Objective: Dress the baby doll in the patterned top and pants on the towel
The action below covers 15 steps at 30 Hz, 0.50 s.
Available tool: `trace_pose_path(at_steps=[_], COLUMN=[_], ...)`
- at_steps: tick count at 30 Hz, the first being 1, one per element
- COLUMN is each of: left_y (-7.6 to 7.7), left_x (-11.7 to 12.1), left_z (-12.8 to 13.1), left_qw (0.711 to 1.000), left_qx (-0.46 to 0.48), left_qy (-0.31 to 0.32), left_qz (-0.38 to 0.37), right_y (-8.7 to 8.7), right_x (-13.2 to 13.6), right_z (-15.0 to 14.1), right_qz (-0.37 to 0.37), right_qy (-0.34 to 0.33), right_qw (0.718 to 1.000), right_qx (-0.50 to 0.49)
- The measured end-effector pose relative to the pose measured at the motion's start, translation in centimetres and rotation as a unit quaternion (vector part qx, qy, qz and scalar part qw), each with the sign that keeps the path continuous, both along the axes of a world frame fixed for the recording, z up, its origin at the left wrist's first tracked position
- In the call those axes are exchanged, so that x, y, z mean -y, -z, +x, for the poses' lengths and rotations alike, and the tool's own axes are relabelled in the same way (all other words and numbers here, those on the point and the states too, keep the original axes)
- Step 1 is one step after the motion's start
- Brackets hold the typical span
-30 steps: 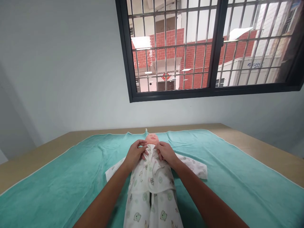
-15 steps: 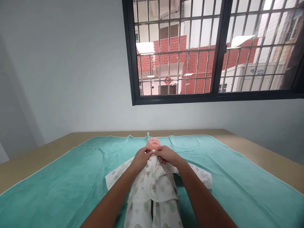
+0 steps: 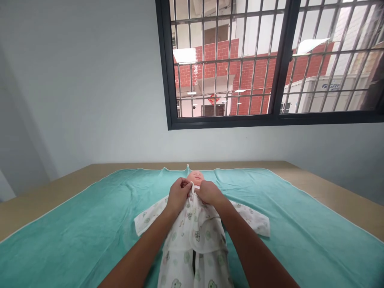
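Observation:
A baby doll (image 3: 196,176) lies on its back, its head toward the wall. It wears a white printed baby top (image 3: 192,232) with long sleeves spread to both sides, over matching trousers (image 3: 207,270). My left hand (image 3: 178,194) pinches the top's neckline just below the doll's chin and holds the cloth raised in a small peak. Close beside it, my right hand (image 3: 210,193) is closed at the other side of the collar, fingers curled on the fabric. Both hands hide the doll's neck and part of the chest.
A turquoise blanket (image 3: 90,224) with a pale edge covers most of the wooden table (image 3: 324,192). Behind the table stands a grey-white wall (image 3: 90,100) with a dark-framed, barred window (image 3: 223,123).
My hands have lifted the collar slightly, and the cloth now stands up in a peak between them. My left fingers have shifted up a little. The view has tilted slightly.

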<state>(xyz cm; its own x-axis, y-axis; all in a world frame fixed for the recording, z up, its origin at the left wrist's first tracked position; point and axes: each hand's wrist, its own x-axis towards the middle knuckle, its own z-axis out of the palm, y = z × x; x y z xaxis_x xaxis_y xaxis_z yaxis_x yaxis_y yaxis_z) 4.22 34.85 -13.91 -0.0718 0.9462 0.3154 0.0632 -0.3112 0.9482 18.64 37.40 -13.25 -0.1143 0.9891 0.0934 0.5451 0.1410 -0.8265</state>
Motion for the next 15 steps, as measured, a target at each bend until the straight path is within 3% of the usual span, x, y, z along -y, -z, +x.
trace_pose_path(at_steps=[3, 7, 15], left_y=[-0.3, -0.7, -0.7], left_x=[0.3, 0.7, 1.1], left_z=[0.2, 0.3, 0.3], left_qw=[0.999, 0.996, 0.990], left_qx=[0.030, 0.067, 0.094], left_qy=[0.017, 0.035, 0.060], left_qz=[-0.009, -0.047, -0.084], right_y=[-0.1, -0.4, 0.4], right_x=[0.2, 0.1, 0.2], right_z=[-0.4, 0.4, 0.0], right_qz=[0.018, -0.031, -0.060], right_qy=[0.009, -0.036, -0.104], right_qw=[0.999, 0.990, 0.912], right_qx=[-0.036, -0.134, -0.392])
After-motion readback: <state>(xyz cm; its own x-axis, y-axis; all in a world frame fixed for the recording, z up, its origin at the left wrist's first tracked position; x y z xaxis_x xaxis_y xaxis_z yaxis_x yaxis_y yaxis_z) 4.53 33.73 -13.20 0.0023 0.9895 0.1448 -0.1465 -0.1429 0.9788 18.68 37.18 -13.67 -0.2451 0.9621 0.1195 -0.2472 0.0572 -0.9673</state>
